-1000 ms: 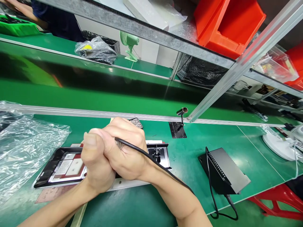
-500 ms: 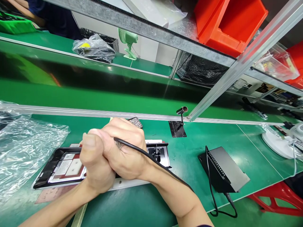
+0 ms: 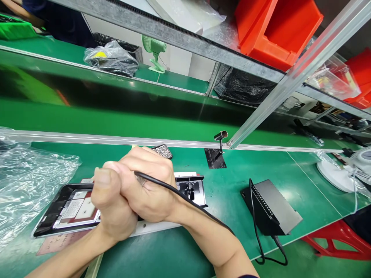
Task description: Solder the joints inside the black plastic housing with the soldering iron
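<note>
My right hand (image 3: 152, 193) is closed round a tool that its fingers almost wholly hide. A black cable (image 3: 171, 187) leaves that grip and runs back along my right forearm. Pressed against it is my left hand (image 3: 113, 208), also closed, thumb on top; what its fingers hold, if anything, is hidden. Both hands are over a long device housing (image 3: 49, 218) with a black rim and white edge. Pale plates (image 3: 77, 208) show inside its left part, and a black bracket (image 3: 189, 189) sits at its right end. My hands cover the middle.
A small tray of screws (image 3: 162, 151) lies behind my hands. Farther right are a metal tube holder (image 3: 220, 136) and a black-and-grey power box (image 3: 272, 208) with a cable. Clear plastic wrap (image 3: 34, 181) spreads at left. A metal post (image 3: 261, 104) and red bins (image 3: 278, 34) stand above.
The whole view has shifted slightly, so most things appear a little farther left. Both hands keep the same grip over the housing.
</note>
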`<act>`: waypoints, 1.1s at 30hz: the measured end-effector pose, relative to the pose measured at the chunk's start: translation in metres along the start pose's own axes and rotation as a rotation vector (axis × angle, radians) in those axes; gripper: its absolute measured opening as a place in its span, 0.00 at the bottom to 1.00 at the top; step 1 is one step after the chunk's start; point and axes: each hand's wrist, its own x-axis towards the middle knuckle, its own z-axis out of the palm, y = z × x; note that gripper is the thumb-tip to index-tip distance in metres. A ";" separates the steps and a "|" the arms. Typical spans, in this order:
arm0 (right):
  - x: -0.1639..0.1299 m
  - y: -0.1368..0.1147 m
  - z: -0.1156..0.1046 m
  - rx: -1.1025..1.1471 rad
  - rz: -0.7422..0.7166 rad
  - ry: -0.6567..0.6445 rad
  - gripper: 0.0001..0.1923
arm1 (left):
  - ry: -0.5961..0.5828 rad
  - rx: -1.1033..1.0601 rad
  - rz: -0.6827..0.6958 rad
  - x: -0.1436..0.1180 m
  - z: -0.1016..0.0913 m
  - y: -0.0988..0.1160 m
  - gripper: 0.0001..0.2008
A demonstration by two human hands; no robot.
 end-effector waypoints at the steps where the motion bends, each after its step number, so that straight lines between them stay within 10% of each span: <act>1: 0.000 -0.001 0.000 0.005 0.001 0.005 0.14 | -0.007 0.001 -0.007 0.000 -0.001 -0.001 0.42; 33: -0.005 0.014 0.015 0.046 -0.090 0.068 0.14 | 0.041 0.047 0.012 -0.003 -0.013 -0.020 0.37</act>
